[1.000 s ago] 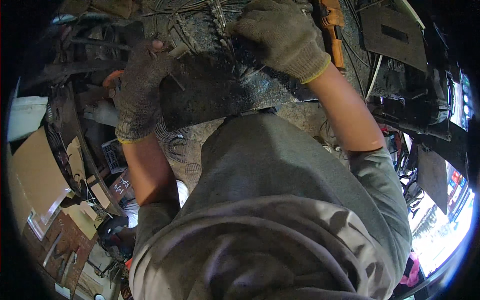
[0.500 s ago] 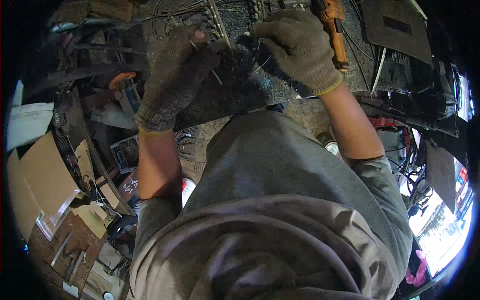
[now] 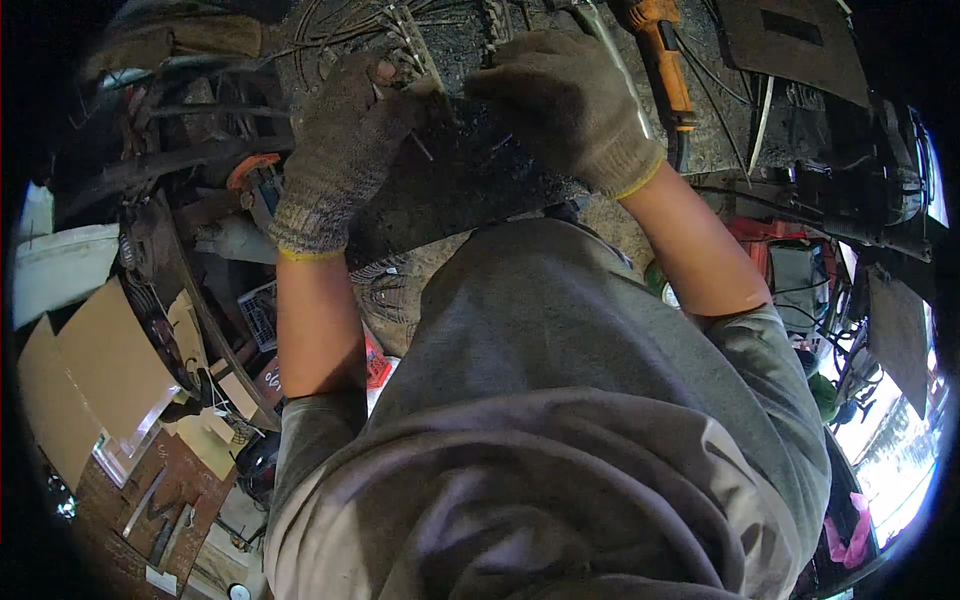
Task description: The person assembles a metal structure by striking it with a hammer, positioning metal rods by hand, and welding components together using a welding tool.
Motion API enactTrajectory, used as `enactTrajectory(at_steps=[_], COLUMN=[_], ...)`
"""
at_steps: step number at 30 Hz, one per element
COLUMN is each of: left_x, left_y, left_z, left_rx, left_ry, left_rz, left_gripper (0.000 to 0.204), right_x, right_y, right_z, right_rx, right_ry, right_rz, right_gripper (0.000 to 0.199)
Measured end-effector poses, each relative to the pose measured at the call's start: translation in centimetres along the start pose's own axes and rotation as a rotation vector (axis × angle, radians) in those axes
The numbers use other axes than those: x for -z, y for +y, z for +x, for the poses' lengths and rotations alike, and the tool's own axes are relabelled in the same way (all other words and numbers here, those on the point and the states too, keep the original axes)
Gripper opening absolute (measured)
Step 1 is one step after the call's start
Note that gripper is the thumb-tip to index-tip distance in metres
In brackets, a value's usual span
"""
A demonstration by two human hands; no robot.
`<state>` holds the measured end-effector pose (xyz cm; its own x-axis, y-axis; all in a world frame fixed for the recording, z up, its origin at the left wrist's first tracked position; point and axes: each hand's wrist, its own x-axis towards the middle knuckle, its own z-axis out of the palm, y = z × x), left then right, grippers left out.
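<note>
Both my hands wear grey-brown knit gloves with yellow cuffs and work over a dark, grimy workbench [image 3: 450, 205]. My left hand [image 3: 345, 140] is closed around a thin metal rod [image 3: 423, 147], whose end sticks out below the fingers. Beside the left fingertips, a narrow metal bar [image 3: 424, 50] lies slanted across the bench. My right hand [image 3: 570, 110] is held palm down with its fingers curled inward, to the right of that bar. Whatever its fingers pinch is hidden beneath the glove.
An orange power tool [image 3: 668, 65] lies right of my right hand. Loose wires [image 3: 345, 30] are tangled at the back. A dark plate with a slot [image 3: 795, 45] rests at the far right. Cardboard sheets [image 3: 110, 370] and scrap crowd the left.
My right hand has moved left, closer to my left hand, and its fingers have curled in. A long shiny strip now shows behind the right glove. The left hand keeps its hold on the rod.
</note>
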<state>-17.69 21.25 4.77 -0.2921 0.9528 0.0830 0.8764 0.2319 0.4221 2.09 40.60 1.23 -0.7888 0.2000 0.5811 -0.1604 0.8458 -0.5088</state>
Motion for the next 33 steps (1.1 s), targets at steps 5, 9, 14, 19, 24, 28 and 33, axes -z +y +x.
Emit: enactTrajectory(at_steps=[5, 9, 14, 19, 24, 28, 33], left_x=[0.4, 0.3, 0.7, 0.2, 0.4, 0.6, 3.0], left_y=[0.9, 1.0, 0.2, 0.1, 1.0, -0.4, 3.8], left_z=[0.3, 0.2, 0.4, 0.4, 0.9, 0.4, 0.3], left_rx=[0.058, 0.079, -0.18, -0.117, 0.019, -0.331, 0.502], left_ry=[-0.013, 0.017, 0.037, 0.057, 0.054, 0.116, 0.086], left_rz=[-0.009, -0.036, 0.207, 0.173, 0.128, 0.298, -0.504], left_gripper=[0.03, 0.031, 0.027, 0.022, 0.022, 0.03, 0.038], right_x=[0.0, -0.4, -0.6, -0.9, -0.7, -1.2, 2.1], right_y=[-0.4, -0.5, 0.1, -0.1, -0.3, 0.1, 0.6], right_z=[0.7, 0.9, 1.0, 2.0, 2.6, 3.2, 3.0], right_rx=[0.035, -0.02, 0.073, 0.124, 0.157, 0.187, 0.153], right_ry=[0.033, -0.015, 0.008, -0.033, -0.048, -0.072, -0.104], right_rz=[0.022, 0.036, 0.054, -0.056, -0.062, -0.145, -0.01], right_gripper=[0.026, 0.03, 0.034, 0.035, 0.035, 0.035, 0.019])
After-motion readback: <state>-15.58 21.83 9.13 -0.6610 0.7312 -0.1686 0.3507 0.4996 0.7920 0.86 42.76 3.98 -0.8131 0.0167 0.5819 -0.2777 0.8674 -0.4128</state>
